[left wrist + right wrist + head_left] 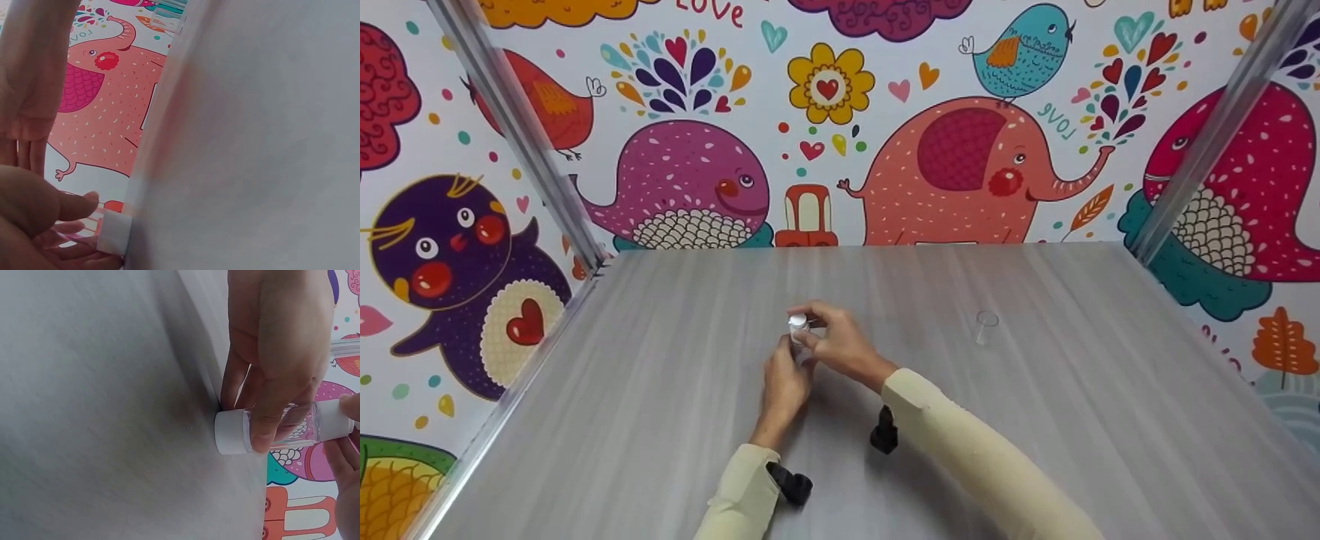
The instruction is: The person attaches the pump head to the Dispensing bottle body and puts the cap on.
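A small clear bottle [298, 424] with a white upper cap [333, 420] and a white lower end [232, 433] stands upright at the tabletop. My left hand [787, 382] grips its clear body low down, thumb on one side and fingers on the other. From the right, my right hand [844, 345] reaches over and pinches the upper cap between thumb and fingers. In the left wrist view, the bottle's white lower end [114, 233] shows beside the left thumb, while most of the body is hidden behind the fingers.
A small clear cup [986, 328] stands on the grey wood-grain table [930, 300], to the right of both hands. Printed walls [825, 150] with cartoon animals enclose the back and sides, with metal posts [532, 150] at the corners.
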A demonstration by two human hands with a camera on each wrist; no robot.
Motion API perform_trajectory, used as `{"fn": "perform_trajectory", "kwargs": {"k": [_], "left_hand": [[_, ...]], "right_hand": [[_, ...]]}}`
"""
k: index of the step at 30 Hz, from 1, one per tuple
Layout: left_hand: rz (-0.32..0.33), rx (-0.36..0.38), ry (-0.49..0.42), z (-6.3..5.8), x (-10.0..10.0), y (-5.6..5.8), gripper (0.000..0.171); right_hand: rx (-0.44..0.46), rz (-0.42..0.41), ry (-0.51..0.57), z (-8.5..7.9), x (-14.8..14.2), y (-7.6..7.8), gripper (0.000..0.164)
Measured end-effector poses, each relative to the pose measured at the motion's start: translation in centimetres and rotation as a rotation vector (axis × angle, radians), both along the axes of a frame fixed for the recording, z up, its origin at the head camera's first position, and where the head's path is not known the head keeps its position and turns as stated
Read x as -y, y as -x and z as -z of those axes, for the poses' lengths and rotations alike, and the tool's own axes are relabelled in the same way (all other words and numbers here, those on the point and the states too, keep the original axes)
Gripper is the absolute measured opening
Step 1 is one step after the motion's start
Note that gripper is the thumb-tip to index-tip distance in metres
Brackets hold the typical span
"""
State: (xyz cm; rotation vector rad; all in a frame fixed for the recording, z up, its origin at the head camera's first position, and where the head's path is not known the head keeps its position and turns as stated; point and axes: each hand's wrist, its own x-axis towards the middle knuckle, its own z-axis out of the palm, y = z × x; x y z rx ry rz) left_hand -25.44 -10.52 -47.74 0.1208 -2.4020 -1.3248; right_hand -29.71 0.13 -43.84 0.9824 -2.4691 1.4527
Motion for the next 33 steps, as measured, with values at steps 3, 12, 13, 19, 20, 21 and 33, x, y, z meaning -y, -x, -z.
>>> {"fn": "perform_trajectory", "kwargs": {"k": [3,12,13,19,20,21,33], "left_hand": [[0.000,0.003,0.001,-0.02,0.05,0.10,0.022],[0.004,0.011,-0.027,-0.05,0.03,0.02,0.027],[0.005,0.007,-0.031,-0.01,0.03,-0.03,0.026],[0.015,-0.035,-0.005,0.04,-0.03,-0.16,0.023],[0.013,-0.039,0.001,0.01,-0.04,-0.16,0.024],[0.011,-0.040,0.003,0.00,-0.03,-0.16,0.024],[0.019,0.004,0.005,0.07,0.04,-0.02,0.024]], "right_hand": [[0.016,0.014,0.000,-0.11,0.06,0.02,0.031],[-0.069,0.063,-0.031,-0.08,0.05,0.07,0.037],[-0.084,0.064,-0.032,-0.02,0.06,0.09,0.038],[-0.166,0.081,0.031,0.01,-0.02,0.13,0.033],[-0.181,0.083,0.042,-0.01,-0.03,0.12,0.033],[-0.194,0.079,0.051,-0.02,-0.03,0.11,0.033],[-0.173,0.022,0.010,0.68,0.03,0.06,0.029]]}}
